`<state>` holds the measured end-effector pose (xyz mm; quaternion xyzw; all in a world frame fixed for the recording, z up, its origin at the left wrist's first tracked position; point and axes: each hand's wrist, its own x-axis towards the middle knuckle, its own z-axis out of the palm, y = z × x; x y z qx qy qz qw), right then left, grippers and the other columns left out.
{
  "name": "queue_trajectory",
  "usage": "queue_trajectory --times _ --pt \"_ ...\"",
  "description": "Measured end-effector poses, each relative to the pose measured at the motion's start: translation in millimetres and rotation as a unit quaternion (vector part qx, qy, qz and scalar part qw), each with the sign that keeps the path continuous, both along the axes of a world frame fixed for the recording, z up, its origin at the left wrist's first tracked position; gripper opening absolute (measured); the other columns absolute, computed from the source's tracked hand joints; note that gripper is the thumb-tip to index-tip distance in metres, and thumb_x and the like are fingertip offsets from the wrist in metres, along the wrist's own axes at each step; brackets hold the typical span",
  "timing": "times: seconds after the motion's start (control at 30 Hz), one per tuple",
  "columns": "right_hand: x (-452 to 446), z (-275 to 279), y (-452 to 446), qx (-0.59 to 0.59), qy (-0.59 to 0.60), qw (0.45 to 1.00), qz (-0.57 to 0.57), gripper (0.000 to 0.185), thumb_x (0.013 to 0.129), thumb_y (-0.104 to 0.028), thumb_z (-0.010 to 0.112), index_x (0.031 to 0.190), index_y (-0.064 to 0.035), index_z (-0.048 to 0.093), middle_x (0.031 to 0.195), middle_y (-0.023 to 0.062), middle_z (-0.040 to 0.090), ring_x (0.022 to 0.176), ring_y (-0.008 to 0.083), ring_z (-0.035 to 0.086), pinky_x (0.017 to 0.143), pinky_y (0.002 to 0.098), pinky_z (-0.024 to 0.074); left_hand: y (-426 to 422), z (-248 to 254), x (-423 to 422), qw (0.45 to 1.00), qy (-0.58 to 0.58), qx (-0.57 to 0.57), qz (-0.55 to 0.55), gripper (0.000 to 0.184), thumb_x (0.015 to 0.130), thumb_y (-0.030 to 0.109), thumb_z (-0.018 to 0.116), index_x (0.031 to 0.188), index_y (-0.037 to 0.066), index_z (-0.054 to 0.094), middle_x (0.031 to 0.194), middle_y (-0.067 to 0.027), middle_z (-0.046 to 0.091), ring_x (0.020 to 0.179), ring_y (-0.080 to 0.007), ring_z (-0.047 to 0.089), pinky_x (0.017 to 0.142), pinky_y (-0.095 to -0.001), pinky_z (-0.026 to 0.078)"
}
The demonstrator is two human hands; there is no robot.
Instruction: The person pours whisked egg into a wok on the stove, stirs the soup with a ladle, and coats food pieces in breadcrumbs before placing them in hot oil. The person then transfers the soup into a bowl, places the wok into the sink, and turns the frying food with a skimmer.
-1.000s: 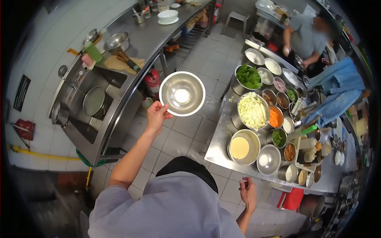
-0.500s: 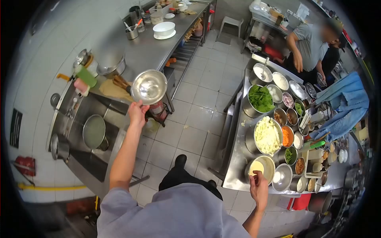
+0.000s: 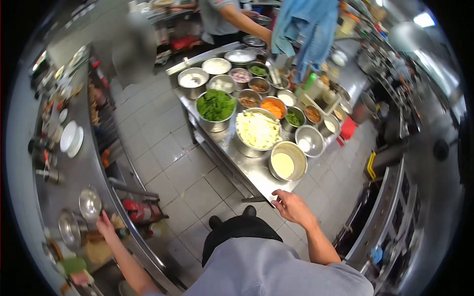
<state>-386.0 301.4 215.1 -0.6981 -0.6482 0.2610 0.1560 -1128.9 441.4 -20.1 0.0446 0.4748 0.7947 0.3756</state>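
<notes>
My left hand (image 3: 104, 225) grips the rim of a shiny metal bowl (image 3: 90, 203) over the steel counter on the left. The bowl's inside faces me and looks bare. My right hand (image 3: 295, 209) hangs near the front corner of the prep table, fingers loosely bent and apart, with nothing visible in it. Just beyond it stands a deep metal pot (image 3: 298, 170) with pale yellow liquid (image 3: 283, 165) in it. Beside that pot are a steel bowl (image 3: 316, 138) with something white at its bottom and a large pot of chopped pale vegetable (image 3: 257, 129).
Leafy greens (image 3: 216, 105), shredded orange vegetable (image 3: 273, 107) and several other filled containers crowd the prep table (image 3: 247, 165). A blue cloth (image 3: 308, 37) hangs behind them. A co-worker's arm (image 3: 244, 22) reaches in at the back. White bowls (image 3: 71, 138) stand on the left counter (image 3: 84, 170).
My view has turned to the right. My right hand has drawn back from the pot of yellow liquid toward the table edge. My left hand still holds the metal bowl, now over the counter.
</notes>
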Motion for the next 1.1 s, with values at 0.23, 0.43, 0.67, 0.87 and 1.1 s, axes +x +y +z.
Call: queue_trajectory --times 0.23,0.43,0.67,0.87,1.1 --pt "5 -15 -46 0.008 0.001 0.996 -0.084 0.023 0.086 -0.018 0.057 0.101 -0.0011 0.053 0.082 0.02 0.062 0.077 0.0384 0.06 0.066 0.0444 0.0463 1 53 107 0.988 -0.012 -0.09 -0.121 0.033 0.084 0.03 0.066 0.099 0.003 0.054 0.085 -0.0061 0.06 0.064 -0.0092 0.058 0.057 -0.022 0.053" --pt "26 -13 -83 0.018 0.043 0.99 -0.132 0.023 0.086 -0.018 0.057 0.103 -0.0015 0.054 0.086 0.0196 0.062 0.08 0.0381 0.06 0.068 0.0433 0.0476 3 100 264 0.964 0.109 -0.103 -0.22 0.017 0.087 0.024 0.061 0.094 0.008 0.057 0.081 -0.0007 0.062 0.062 -0.0067 0.055 0.054 -0.0196 0.046" --pt "92 -17 -198 0.072 0.043 0.96 -0.268 0.023 0.087 -0.018 0.055 0.104 -0.0022 0.053 0.091 0.0188 0.061 0.083 0.0385 0.058 0.07 0.0437 0.0475 -65 141 482 0.828 0.191 -0.043 -0.525 0.016 0.088 0.018 0.06 0.099 0.008 0.055 0.084 -0.0032 0.058 0.066 -0.008 0.053 0.054 -0.0219 0.045" --pt "142 -33 -362 0.132 -0.019 0.888 -0.44 0.022 0.088 -0.018 0.053 0.105 -0.0046 0.051 0.096 0.0152 0.055 0.084 0.0379 0.055 0.072 0.0435 0.0464 -167 165 652 0.581 0.239 -0.005 -0.778 0.017 0.088 0.015 0.06 0.1 0.004 0.054 0.082 -0.0054 0.058 0.061 -0.0092 0.052 0.053 -0.0225 0.044" --pt "141 -39 -522 0.17 -0.073 0.665 -0.723 0.022 0.084 -0.015 0.059 0.103 -0.0066 0.054 0.097 0.0129 0.055 0.085 0.0328 0.057 0.072 0.0409 0.0471 -227 151 789 0.332 0.333 0.034 -0.882 0.018 0.088 0.022 0.062 0.095 0.007 0.056 0.077 -0.0031 0.058 0.061 -0.0074 0.051 0.052 -0.0208 0.043"
